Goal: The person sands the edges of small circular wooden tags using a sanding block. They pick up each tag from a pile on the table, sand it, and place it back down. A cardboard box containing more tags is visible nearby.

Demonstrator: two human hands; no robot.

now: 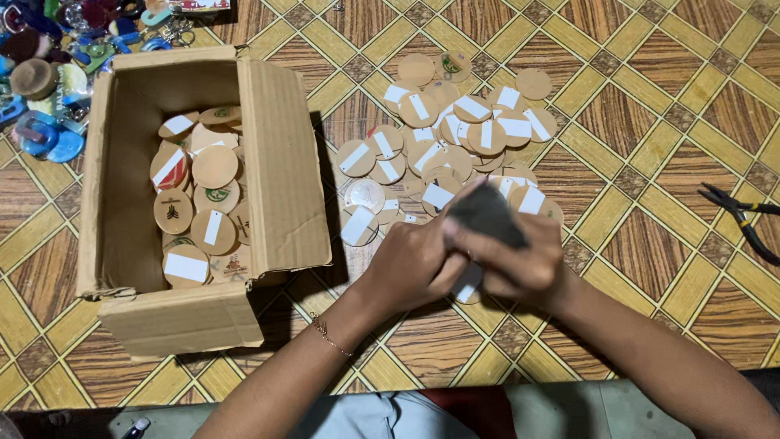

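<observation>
Cardboard box, open and part-filled with round wooden discs, taken as landmark: coloured trinkets heaped beyond its far left corner, loose disc pile spread on the patterned surface just right of it. Right of the box's near corner, left hand and right hand pressed together, both closed on one disc and a dark blurred pad. Best held steady at the rim, rubbed evenly; pliers well off right.

Tan wooden discs with white labels, brown cardboard box, yellow-brown lattice floor
</observation>
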